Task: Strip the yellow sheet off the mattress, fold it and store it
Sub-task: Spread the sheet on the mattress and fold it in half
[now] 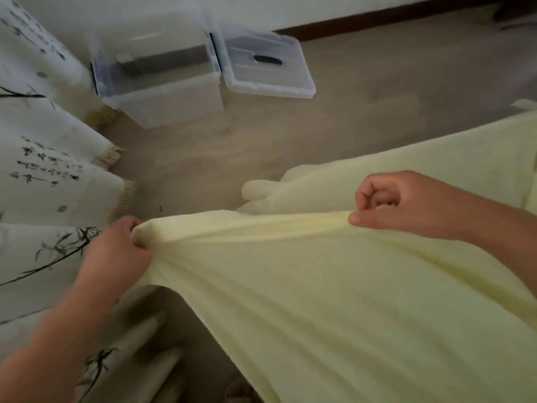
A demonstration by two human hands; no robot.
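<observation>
Right now the yellow sheet [334, 286] is held up off the floor, stretched taut along its top edge between two hands, with the rest of the cloth falling away toward the bottom right of the view. More of the same pale yellow fabric lies bunched behind the stretched edge, its rounded folds resting on the floor near the middle of the picture, and it spreads on toward the right edge.

The left hand [116, 254] grips one end of that edge, its fingers curled tightly around a gathered bunch of cloth. The right hand [401, 205] pinches the other end between thumb and curled fingers, the thumb lying flat along the pulled edge. Creases run straight from one grip to the other.

Under it all lies a pale wooden floor [261, 141]. Along the left side hangs a white curtain [49, 175] printed with dark bamboo sprigs and lines of brush writing, its fringed hem touching the floor. Farther back, near the wall, stands a clear plastic storage box [157, 82] with no lid on it, and its clear lid [267, 71] lies on the floor just beside it to the right. A dark baseboard [377, 18] runs along the foot of the white wall at the top.
</observation>
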